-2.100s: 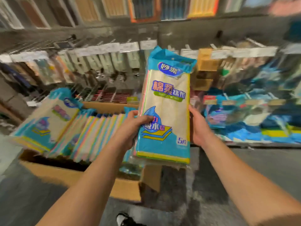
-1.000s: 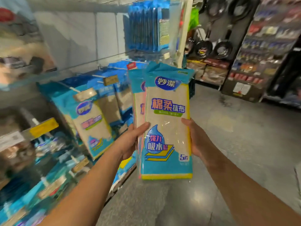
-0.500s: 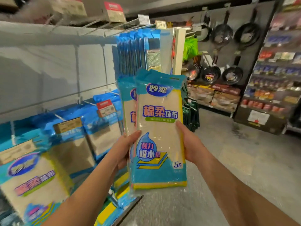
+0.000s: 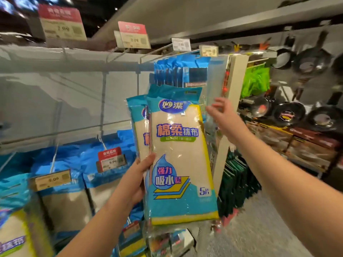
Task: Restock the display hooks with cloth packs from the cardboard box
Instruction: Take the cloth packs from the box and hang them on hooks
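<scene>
The left hand (image 4: 138, 179) grips the cloth packs (image 4: 178, 154) along their left edge, held upright before the display hooks (image 4: 148, 52). The right hand (image 4: 221, 115) is off the packs, fingers (image 4: 216, 104) spread near their top right corner. Recommended: steady the header, align its hang hole with the hook tip, then slide back.

The store light is dim and cool, brightest on the pale back panel (image 4: 55, 101), where hooks and tags cast soft diagonal shadows. Small glints of glare sit on the plastic of the front cloth pack (image 4: 181, 156), which is sharp. The price tags (image 4: 62, 25) at upper left smear with motion blur, the lower-left packs (image 4: 14, 232) are soft, and straight shelf lines bow toward the edges.
</scene>
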